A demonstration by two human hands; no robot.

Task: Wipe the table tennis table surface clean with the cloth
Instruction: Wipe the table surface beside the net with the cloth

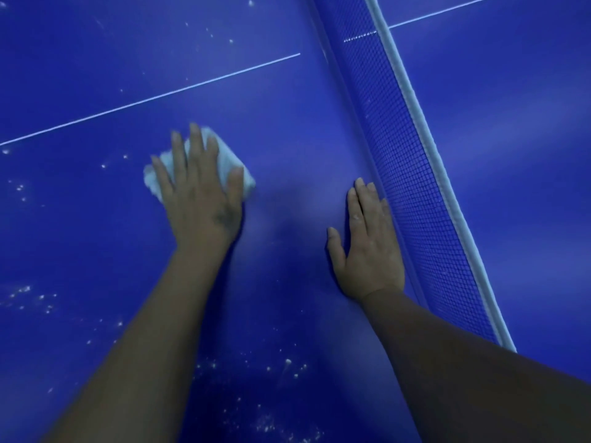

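Observation:
The blue table tennis table (281,129) fills the view. A folded white cloth (224,155) lies on it left of centre, and my left hand (200,193) presses flat on the cloth with straight, spread fingers. My right hand (367,247) rests flat on the bare surface, fingers straight, close beside the foot of the net. White specks and crumbs (287,366) dot the surface near the bottom, along the left side and at the top.
The net (412,174) with its white top band runs diagonally from top centre to lower right, right of my right hand. A thin white centre line (153,99) crosses the table beyond the cloth. The table's other half lies past the net.

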